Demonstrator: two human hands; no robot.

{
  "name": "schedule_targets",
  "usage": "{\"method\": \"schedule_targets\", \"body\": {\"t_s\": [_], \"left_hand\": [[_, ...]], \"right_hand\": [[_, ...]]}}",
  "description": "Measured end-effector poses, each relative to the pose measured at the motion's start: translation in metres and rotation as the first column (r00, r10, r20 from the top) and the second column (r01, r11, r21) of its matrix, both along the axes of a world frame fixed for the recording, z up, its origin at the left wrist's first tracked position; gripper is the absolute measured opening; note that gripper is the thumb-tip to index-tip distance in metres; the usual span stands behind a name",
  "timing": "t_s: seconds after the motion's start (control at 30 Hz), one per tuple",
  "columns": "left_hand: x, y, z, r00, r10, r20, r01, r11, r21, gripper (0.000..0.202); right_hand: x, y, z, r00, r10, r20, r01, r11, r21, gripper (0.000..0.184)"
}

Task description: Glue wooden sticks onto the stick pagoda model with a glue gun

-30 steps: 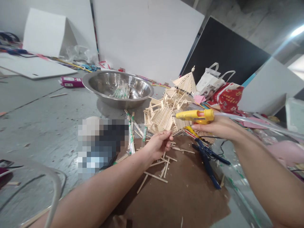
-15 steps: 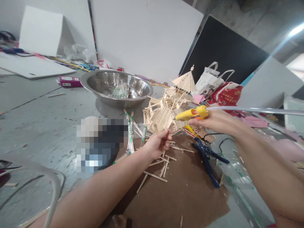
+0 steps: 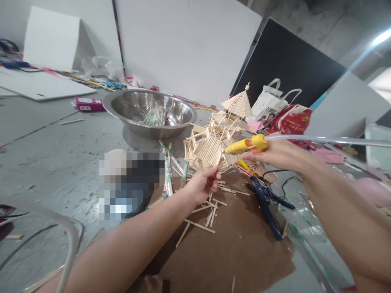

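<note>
A pagoda-like model (image 3: 209, 148) built of pale wooden sticks stands at the middle, with a pointed roof (image 3: 238, 105) at its top. My left hand (image 3: 204, 185) is closed in a pinch at the model's lower front edge; whatever its fingers grip is hidden. In my right hand (image 3: 273, 154) is a yellow hot glue gun (image 3: 246, 145), its nozzle at the model's right-front side. A long clear glue stick (image 3: 324, 141) sticks out of the gun's back. Below, loose wooden sticks (image 3: 200, 226) lie scattered on a brown board (image 3: 238, 256).
Blue-handled cutters (image 3: 265, 209) lie on the board's right side. A steel basin (image 3: 149, 132) holding wrapped chopsticks (image 3: 154, 117) stands behind to the left. Paper bags (image 3: 291, 120) are at back right. A white tube (image 3: 69, 232) curves through the near left.
Hardly anything differs. The glue gun's nozzle stays by the model, and my left hand keeps its place at the lower edge.
</note>
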State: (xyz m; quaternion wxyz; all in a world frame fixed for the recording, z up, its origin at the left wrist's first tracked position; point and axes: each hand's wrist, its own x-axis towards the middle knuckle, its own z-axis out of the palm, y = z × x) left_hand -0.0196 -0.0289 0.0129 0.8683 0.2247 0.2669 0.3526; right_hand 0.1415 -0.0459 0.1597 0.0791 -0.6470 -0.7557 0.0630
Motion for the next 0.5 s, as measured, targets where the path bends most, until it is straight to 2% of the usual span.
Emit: {"method": "schedule_targets", "body": {"t_s": [0.5], "left_hand": [[0.0,0.0,0.0017,0.999,0.025,-0.035,-0.025,1.0,-0.01,0.014]], "right_hand": [[-0.0037,0.0017,0.0006,1.0,0.005,0.012,-0.005,1.0,-0.005,0.034]]}}
